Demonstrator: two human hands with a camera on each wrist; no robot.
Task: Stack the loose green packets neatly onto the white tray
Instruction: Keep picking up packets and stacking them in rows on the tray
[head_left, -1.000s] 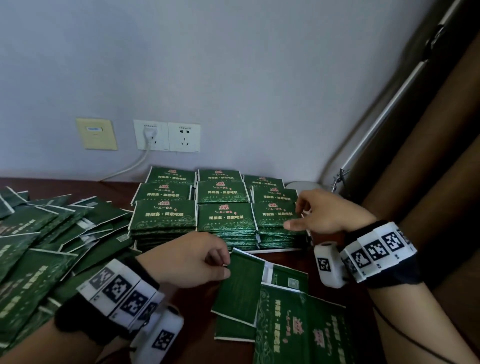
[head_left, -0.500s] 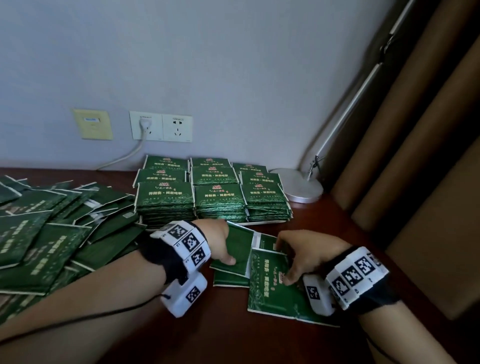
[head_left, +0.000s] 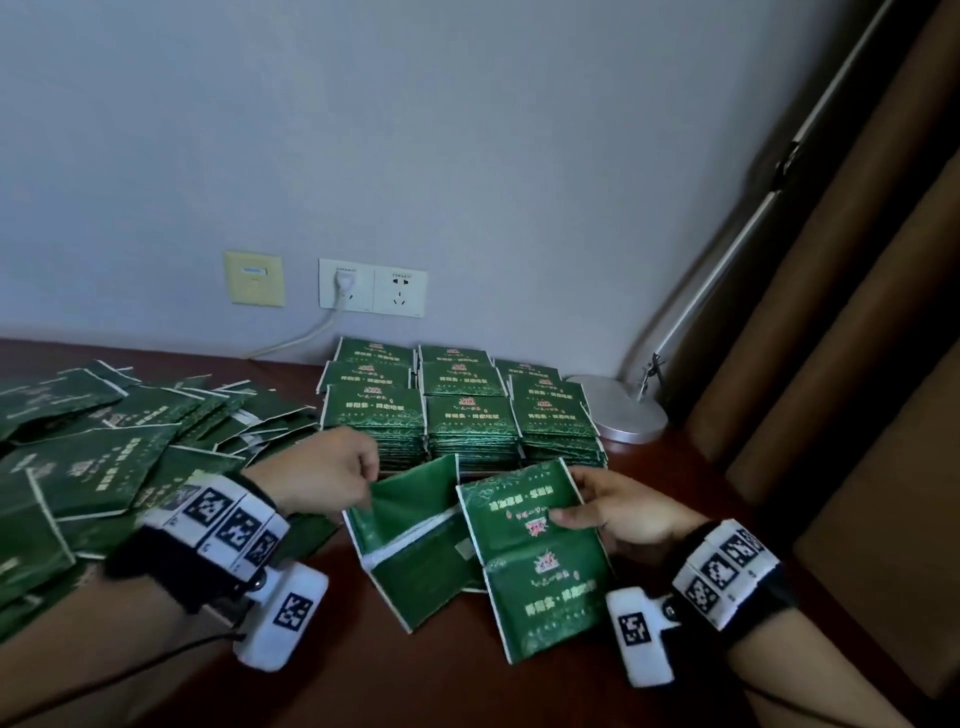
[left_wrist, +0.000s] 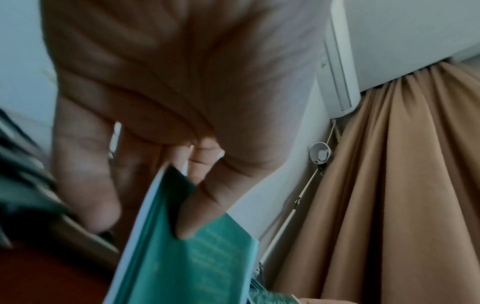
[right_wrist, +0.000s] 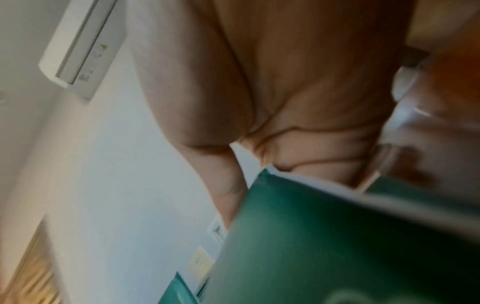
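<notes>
Head view first: the left hand (head_left: 322, 470) pinches the top corner of a green packet (head_left: 415, 540), thumb on one face and fingers curled behind it, and the left wrist view shows the same pinch, the thumb (left_wrist: 205, 205) pressed on the packet's (left_wrist: 187, 263) green face beside its white edge. That packet hangs tilted above the dark wooden table (head_left: 415, 680), plain side up, with a white seam across it. Just to its right, the right hand (head_left: 621, 512) grips a second packet (head_left: 535, 561) by its right edge, thumb lying on the printed face and fingers behind; this one overlaps the first packet's right edge. Its face carries a red emblem and pale lettering that I cannot read at this size. The right wrist view is blurred and shows only the palm (right_wrist: 298, 92) and the packet's (right_wrist: 337, 246) green surface.

Beyond the hands, neat stacks (head_left: 462, 410) of the same packets stand in rows, printed side up; the white tray is hidden except for a thin pale strip (head_left: 483, 473) under the front stacks. At the far left a loose heap of packets (head_left: 104, 457) sprawls over the table. Behind, a wall socket (head_left: 371, 287) holds a white plug, a yellowish plate (head_left: 254, 279) sits left of it, and a round metal lamp base (head_left: 621, 410) rests beside the stacks, next to brown curtains (head_left: 857, 364)
</notes>
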